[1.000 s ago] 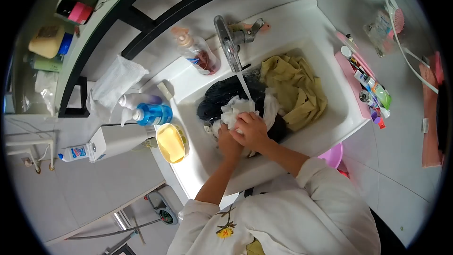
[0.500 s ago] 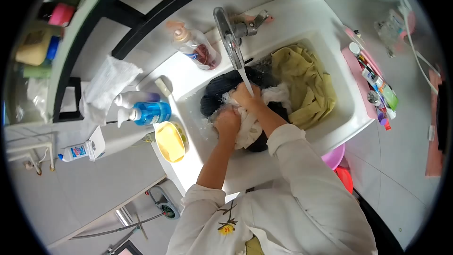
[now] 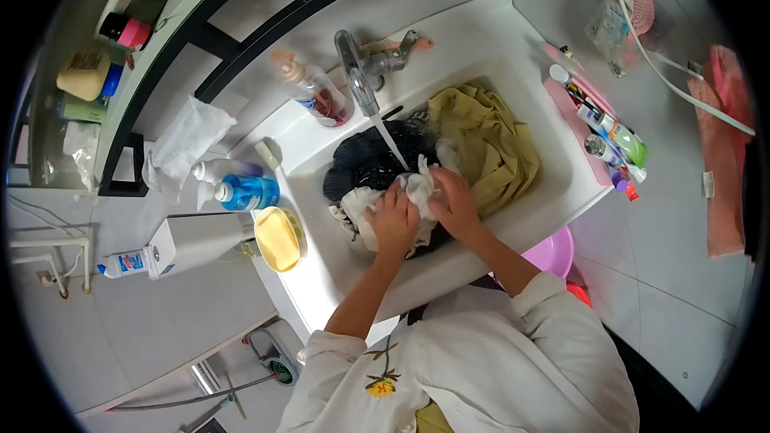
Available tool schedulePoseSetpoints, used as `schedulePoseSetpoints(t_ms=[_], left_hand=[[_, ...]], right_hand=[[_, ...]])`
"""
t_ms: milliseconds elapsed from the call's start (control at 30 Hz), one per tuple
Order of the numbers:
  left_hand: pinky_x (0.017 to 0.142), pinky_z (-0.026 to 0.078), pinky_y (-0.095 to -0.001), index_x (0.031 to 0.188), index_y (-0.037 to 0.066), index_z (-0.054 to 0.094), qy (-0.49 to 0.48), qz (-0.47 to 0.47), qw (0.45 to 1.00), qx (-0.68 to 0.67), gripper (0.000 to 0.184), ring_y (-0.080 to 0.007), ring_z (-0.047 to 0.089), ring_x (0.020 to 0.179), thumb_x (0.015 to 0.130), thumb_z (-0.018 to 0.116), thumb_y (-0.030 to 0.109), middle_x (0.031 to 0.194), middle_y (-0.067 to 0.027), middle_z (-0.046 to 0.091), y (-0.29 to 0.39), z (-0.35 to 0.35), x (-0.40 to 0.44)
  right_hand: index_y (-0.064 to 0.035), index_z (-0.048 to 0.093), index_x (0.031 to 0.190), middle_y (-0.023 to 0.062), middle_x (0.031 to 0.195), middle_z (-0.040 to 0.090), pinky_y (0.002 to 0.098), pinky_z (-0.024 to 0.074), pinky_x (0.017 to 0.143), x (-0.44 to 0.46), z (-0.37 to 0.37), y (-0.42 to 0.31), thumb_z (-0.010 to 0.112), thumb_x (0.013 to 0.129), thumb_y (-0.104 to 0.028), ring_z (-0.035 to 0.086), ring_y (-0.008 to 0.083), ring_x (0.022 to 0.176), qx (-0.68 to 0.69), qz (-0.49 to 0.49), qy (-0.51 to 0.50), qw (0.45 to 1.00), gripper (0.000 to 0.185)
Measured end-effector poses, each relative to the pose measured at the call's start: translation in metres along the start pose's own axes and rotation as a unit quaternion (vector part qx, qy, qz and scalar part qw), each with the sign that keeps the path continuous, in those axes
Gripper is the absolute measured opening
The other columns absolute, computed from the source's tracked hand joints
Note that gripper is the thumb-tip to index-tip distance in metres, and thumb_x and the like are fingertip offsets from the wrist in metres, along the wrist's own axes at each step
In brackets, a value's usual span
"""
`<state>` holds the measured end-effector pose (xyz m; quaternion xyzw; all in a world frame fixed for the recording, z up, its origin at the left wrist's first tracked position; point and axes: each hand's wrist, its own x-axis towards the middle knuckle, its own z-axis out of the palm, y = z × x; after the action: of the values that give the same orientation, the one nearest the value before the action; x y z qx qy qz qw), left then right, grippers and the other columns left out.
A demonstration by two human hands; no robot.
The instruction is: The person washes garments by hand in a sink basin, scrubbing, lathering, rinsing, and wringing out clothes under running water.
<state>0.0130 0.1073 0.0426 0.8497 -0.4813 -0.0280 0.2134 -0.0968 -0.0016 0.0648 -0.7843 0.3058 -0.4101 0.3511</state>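
Note:
Soaked white cloth (image 3: 419,190) is bunched up between my two hands in the sink, under the running stream. My left hand (image 3: 394,223) grips it from the near left with bent fingers; its fingertips are partly hidden in the folds. On the other side, my right hand (image 3: 455,202) is closed on the cloth's right edge. Behind them a dark garment (image 3: 361,156) lies wet in the water. An olive-green garment (image 3: 485,140) fills the right part of the basin. Water falls from the chrome faucet (image 3: 357,72) just beyond my hands.
Around the white sink (image 3: 553,72) rim stand a pump bottle (image 3: 321,96), a blue bottle (image 3: 249,192) and a yellow soap dish (image 3: 277,239). A pink holder with tubes (image 3: 581,124) is at the right edge. A pink basin (image 3: 552,252) sits below, under the right side.
My hands have moved apart, and the right one has shifted right and nearer, out of the stream. The white cloth is now gathered upward between them. The view has shifted slightly.

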Motion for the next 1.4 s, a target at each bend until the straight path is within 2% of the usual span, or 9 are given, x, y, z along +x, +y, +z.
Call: schedulePoseSetpoints(t_ms=[200,400,600,700,800,833,1033,1133,1400], left_hand=[[0.079,0.034,-0.0426,0.098,0.003,0.061,0.121,0.094,0.988,-0.017,0.031,-0.0280,0.053,0.090,0.078,0.051,0.025,0.109,-0.0113,0.058,-0.009,0.023,-0.004],[0.068,0.039,-0.0462,0.078,0.006,0.060,-0.097,-0.043,0.987,0.120,0.024,-0.0306,0.058,0.082,0.081,0.050,0.028,0.092,-0.0123,0.063,-0.018,0.040,0.032],[0.065,0.047,-0.0492,0.081,0.007,0.068,-0.253,-0.110,0.949,0.154,0.030,-0.0347,0.064,0.080,0.085,0.047,0.028,0.079,-0.0183,0.066,-0.021,0.043,0.080],[0.069,0.049,-0.0408,0.073,0.007,0.068,-0.087,-0.183,0.979,0.002,0.030,-0.0325,0.065,0.076,0.083,0.052,0.030,0.077,-0.0168,0.066,-0.010,0.031,0.083],[0.076,0.050,-0.0370,0.092,0.002,0.067,-0.128,-0.154,0.978,-0.064,0.036,-0.0301,0.066,0.086,0.083,0.054,0.035,0.087,-0.0201,0.067,-0.054,0.044,0.088],[0.080,0.048,-0.0361,0.097,0.002,0.066,-0.137,-0.190,0.934,-0.271,0.036,-0.0306,0.064,0.092,0.082,0.059,0.035,0.093,-0.0192,0.066,-0.048,0.017,0.084],[0.096,0.036,-0.0495,0.111,0.007,0.057,0.142,-0.121,0.980,0.063,0.043,-0.0395,0.045,0.115,0.077,0.064,0.032,0.124,-0.0195,0.050,-0.033,-0.014,0.003],[0.096,0.031,-0.0581,0.105,0.004,0.057,0.111,-0.086,0.986,-0.095,0.040,-0.0426,0.043,0.114,0.074,0.065,0.029,0.122,-0.0209,0.048,-0.023,-0.012,-0.011],[0.071,0.038,-0.0465,0.087,0.006,0.058,0.152,0.133,0.978,0.048,0.027,-0.0347,0.053,0.097,0.073,0.057,0.029,0.099,-0.0113,0.057,-0.034,0.017,0.001]], right_hand=[[-0.0137,0.060,0.106,0.0068,0.101,0.060,0.0440,0.0443,0.076,-0.006,0.019,0.013,0.058,0.068,-0.019,0.056,0.0282,0.090,-0.132,-0.037,-0.175,0.975,0.039],[-0.0126,0.064,0.081,0.0065,0.072,0.060,0.0442,0.0470,0.059,0.026,0.066,0.063,0.058,0.069,-0.023,0.059,0.0282,0.067,-0.147,-0.046,-0.191,0.970,0.017],[-0.0082,0.067,0.072,0.0146,0.078,0.067,0.0434,0.0517,0.062,0.077,0.088,0.078,0.051,0.080,-0.030,0.065,0.0327,0.068,-0.243,0.109,-0.334,0.904,0.028],[-0.0046,0.066,0.078,0.0193,0.085,0.066,0.0444,0.0515,0.066,0.085,0.077,0.060,0.050,0.080,-0.031,0.064,0.0357,0.075,-0.201,0.144,-0.295,0.923,0.031],[-0.0016,0.063,0.081,0.0206,0.086,0.065,0.0443,0.0500,0.070,0.061,0.087,0.082,0.049,0.083,-0.031,0.063,0.0367,0.079,-0.173,0.153,-0.227,0.946,0.032],[-0.0035,0.063,0.081,0.0183,0.085,0.065,0.0446,0.0495,0.072,0.052,0.082,0.085,0.051,0.082,-0.031,0.063,0.0364,0.081,-0.144,0.141,-0.219,0.955,0.030],[-0.0069,0.058,0.077,0.0117,0.094,0.063,0.0449,0.0450,0.077,0.029,0.025,0.037,0.061,0.079,-0.032,0.058,0.0333,0.093,-0.015,0.034,-0.218,0.975,0.025],[-0.0070,0.056,0.082,0.0098,0.101,0.060,0.0455,0.0402,0.080,0.005,0.013,0.011,0.065,0.076,-0.032,0.055,0.0299,0.098,-0.003,-0.059,-0.178,0.982,0.028],[-0.0085,0.054,0.086,0.0081,0.089,0.054,0.0467,0.0356,0.080,-0.006,0.039,0.009,0.064,0.069,-0.033,0.053,0.0266,0.086,-0.187,-0.079,-0.202,0.958,0.031]])
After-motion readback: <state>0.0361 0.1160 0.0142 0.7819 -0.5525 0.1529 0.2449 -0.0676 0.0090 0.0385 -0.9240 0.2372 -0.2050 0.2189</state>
